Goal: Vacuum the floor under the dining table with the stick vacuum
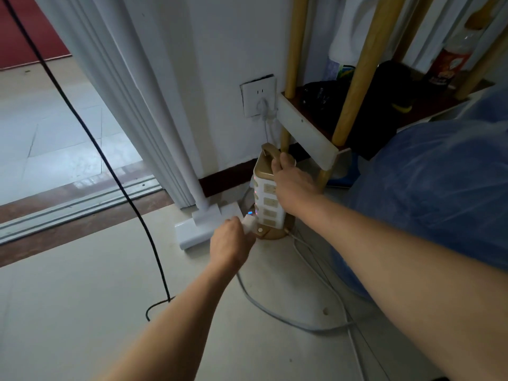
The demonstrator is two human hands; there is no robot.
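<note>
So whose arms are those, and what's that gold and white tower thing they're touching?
Those arms belong to a person with a camera on their head, so you see what they see, looking down. The right hand grips the top of a gold and white socket tower standing on the floor. The left hand holds a white plug right at the tower's bottom. A grey cable trails across the floor. The white stick vacuum stands just behind, by the wall.

No legible text from my feed. The red label on the bottle (450, 64) on the shelf carries print, but too blurred for me to read.
</note>
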